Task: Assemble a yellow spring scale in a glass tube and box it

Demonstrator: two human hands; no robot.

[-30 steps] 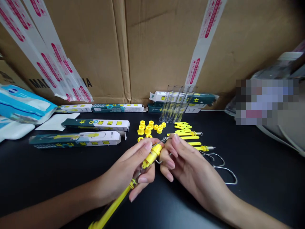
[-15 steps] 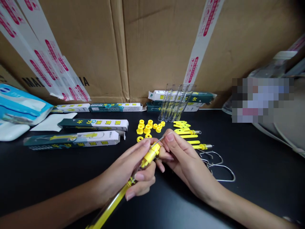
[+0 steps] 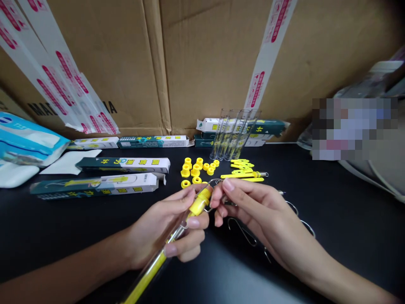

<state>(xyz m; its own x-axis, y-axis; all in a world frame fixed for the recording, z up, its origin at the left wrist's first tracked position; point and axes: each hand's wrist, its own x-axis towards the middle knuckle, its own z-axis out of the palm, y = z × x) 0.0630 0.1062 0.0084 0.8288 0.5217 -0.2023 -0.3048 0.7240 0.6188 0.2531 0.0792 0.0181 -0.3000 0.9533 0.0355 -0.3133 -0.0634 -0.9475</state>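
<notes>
My left hand point(image 3: 177, 223) is wrapped around a tubular spring scale point(image 3: 148, 274), a clear tube with a yellow strip inside and a yellow cap point(image 3: 200, 203) at its upper end. The tube slants from bottom centre up to the right. Thumb and fingers of my right hand point(image 3: 253, 211) pinch a bent wire hook point(image 3: 215, 180) at the cap. The wire reaches both sides of the cap; whether its ends sit in holes cannot be made out. Below my right hand, more metal hooks point(image 3: 243, 232) lie on the black table, partly hidden by the hand.
Yellow caps and rings point(image 3: 195, 170) lie beyond my hands, with yellow strips point(image 3: 242, 175) to their right. Several clear tubes point(image 3: 230, 135) stand upright before printed boxes point(image 3: 272, 127). More boxes point(image 3: 95, 185) and a blue tissue pack point(image 3: 28, 139) are left. A cardboard carton point(image 3: 202, 63) rises behind.
The wire's curved bend now shows above the cap as my right hand has shifted slightly right and down. More of the loose hooks shows below that hand. My left hand keeps its hold.
</notes>
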